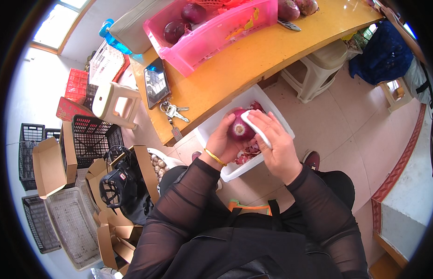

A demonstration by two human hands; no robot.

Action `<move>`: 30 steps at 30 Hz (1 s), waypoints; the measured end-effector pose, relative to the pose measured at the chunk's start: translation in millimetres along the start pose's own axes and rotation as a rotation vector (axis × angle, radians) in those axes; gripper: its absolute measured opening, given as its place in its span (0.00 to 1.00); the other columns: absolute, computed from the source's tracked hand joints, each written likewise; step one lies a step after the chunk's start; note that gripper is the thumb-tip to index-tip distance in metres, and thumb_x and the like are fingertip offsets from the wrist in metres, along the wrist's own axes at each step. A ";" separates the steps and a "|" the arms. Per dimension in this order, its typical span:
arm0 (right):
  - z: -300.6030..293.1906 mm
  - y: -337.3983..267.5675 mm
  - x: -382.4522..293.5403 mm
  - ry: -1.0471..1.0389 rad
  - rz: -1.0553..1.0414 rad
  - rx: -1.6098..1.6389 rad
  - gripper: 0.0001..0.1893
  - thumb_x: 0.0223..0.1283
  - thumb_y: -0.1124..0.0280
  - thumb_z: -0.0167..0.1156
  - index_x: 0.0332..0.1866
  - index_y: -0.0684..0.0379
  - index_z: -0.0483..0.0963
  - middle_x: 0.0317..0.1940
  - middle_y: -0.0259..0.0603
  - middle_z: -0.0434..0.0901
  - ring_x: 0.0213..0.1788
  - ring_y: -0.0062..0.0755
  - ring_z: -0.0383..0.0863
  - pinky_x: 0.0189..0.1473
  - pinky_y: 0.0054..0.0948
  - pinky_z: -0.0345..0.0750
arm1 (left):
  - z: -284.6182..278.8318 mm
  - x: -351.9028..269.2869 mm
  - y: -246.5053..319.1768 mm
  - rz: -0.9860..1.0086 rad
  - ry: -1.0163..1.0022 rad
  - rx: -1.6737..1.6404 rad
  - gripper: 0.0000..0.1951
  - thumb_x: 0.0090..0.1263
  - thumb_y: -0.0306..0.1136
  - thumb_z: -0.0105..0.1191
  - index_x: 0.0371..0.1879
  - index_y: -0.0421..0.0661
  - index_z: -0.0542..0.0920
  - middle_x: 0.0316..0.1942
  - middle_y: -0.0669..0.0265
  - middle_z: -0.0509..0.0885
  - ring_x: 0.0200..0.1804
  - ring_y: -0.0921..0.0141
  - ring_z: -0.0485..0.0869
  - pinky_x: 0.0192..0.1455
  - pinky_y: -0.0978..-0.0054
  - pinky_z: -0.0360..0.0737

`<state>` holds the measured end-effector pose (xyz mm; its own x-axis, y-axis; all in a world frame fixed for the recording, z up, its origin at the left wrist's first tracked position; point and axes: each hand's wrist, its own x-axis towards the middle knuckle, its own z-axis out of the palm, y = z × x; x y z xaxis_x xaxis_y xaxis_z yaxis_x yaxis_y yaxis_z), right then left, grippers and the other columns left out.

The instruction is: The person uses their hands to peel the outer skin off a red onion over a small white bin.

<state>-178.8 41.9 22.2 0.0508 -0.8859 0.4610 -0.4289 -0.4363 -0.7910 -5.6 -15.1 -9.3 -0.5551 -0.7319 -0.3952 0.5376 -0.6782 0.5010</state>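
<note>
A peeled-looking red onion (238,128) rests in my left hand (218,139), with its root end turned up towards me. My right hand (280,148) grips a white pad or folded cloth (255,126) and holds it against the onion's right side. Below both hands stands a white plastic bin (230,174) on the floor, with red onion skins (249,155) inside. The palm of my left hand is partly hidden by the onion.
Ahead is a wooden table (216,92) bearing a pink crate (209,52) of red onions, loose onions (289,9), a knife (289,25), a phone (156,83) and keys (174,112). Plastic stools (316,62), cartons (50,167) and garlic (159,167) surround me. Another person's arm (399,26) shows at right.
</note>
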 end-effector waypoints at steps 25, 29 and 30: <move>1.3 -2.0 -3.4 -0.070 -0.042 -0.049 0.22 0.61 0.75 0.61 0.61 0.58 0.75 0.60 0.46 0.77 0.64 0.48 0.74 0.72 0.49 0.64 | 3.3 -1.3 -2.7 -0.002 -0.007 -0.001 0.19 0.77 0.44 0.49 0.62 0.50 0.70 0.59 0.63 0.76 0.58 0.64 0.78 0.54 0.65 0.83; 2.8 -7.2 -1.9 -0.159 -0.118 -0.136 0.25 0.57 0.80 0.61 0.62 0.56 0.75 0.63 0.45 0.75 0.66 0.48 0.74 0.73 0.51 0.62 | -5.4 -1.5 -10.0 -0.025 -0.013 0.203 0.18 0.75 0.39 0.52 0.60 0.49 0.72 0.54 0.66 0.80 0.55 0.70 0.81 0.52 0.72 0.82; 0.4 -9.0 0.5 -0.171 -0.099 -0.133 0.23 0.60 0.79 0.59 0.62 0.56 0.76 0.63 0.46 0.76 0.66 0.48 0.74 0.73 0.51 0.61 | -2.7 -3.4 -11.7 -0.018 -0.025 0.314 0.18 0.75 0.37 0.53 0.61 0.49 0.73 0.54 0.67 0.80 0.55 0.71 0.80 0.51 0.73 0.82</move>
<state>-174.5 45.3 29.4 0.2455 -0.8588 0.4497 -0.5284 -0.5075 -0.6806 -8.4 -4.8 -15.9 -0.5801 -0.7156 -0.3891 0.3073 -0.6346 0.7091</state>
